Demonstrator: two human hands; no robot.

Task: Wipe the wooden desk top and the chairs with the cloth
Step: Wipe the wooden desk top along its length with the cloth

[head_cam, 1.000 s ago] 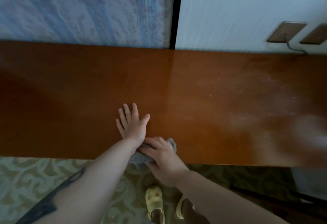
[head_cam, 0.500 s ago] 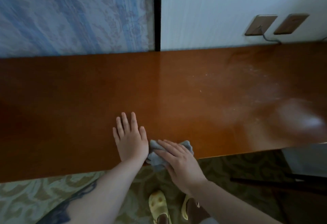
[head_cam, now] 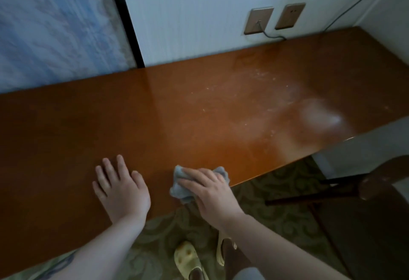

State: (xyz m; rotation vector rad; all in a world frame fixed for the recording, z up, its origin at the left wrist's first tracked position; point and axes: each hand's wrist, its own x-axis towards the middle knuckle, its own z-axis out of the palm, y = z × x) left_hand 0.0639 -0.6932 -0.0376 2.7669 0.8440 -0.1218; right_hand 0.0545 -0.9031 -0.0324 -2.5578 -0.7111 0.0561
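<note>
- While flat on the table (head_cam: 66,129), left hand (head_cam: 122,188) spread open, palm down, fingers apart, gripping nothing.
- Just right of that open grip, with a strip of bare wood between: bunched grey cloth (head_cam: 180,188), pressed against the table's near edge.
- On top of the cloth: right hand (head_cam: 210,191), fingers pressing down and curled over it, cloth showing past the fingertips on the left and at the far side; lower part of the cloth hanging off the edge.
- Beyond and right of the right grip: dull, dusty patch with pale specks (head_cam: 261,94) on the wood, and a soft whitish glare further right.
- Far from both grips, up on the wall: two brown socket plates (head_cam: 259,19), a thin cable running from the left one along the table's back edge.
- Right of the right grip, off the table: dark wooden chair (head_cam: 376,182), only partly in view.
- Below the right grip, on patterned carpet: yellow slippers (head_cam: 188,257).
</note>
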